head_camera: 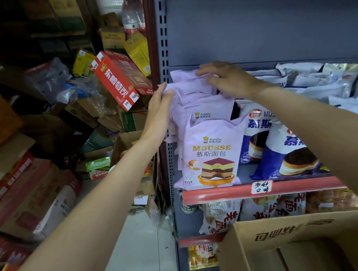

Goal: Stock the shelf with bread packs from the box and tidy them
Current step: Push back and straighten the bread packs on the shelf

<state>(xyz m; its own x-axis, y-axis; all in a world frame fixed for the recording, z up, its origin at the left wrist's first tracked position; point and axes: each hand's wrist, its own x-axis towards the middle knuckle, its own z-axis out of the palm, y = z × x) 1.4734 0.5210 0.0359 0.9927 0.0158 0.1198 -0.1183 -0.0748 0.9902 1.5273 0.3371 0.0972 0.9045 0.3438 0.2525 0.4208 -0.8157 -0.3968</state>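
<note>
A row of pale purple mousse bread packs (210,154) stands at the left end of the grey shelf (219,194), running back to the rear wall. My left hand (159,106) presses flat against the left side of the row, fingers straight. From above, my right hand (227,79) rests on the tops of the rear purple packs, its fingers slightly bent over them. The open cardboard box (300,246) sits at the lower right, below my right arm; its inside is not visible.
Blue-and-white mousse packs (285,146) stand right of the purple row, and white packs (313,77) lie further back. Lower shelves hold more bread bags (222,217). Left of the shelf upright (160,49) lie piled cartons, a red box (119,79) and pale floor tiles.
</note>
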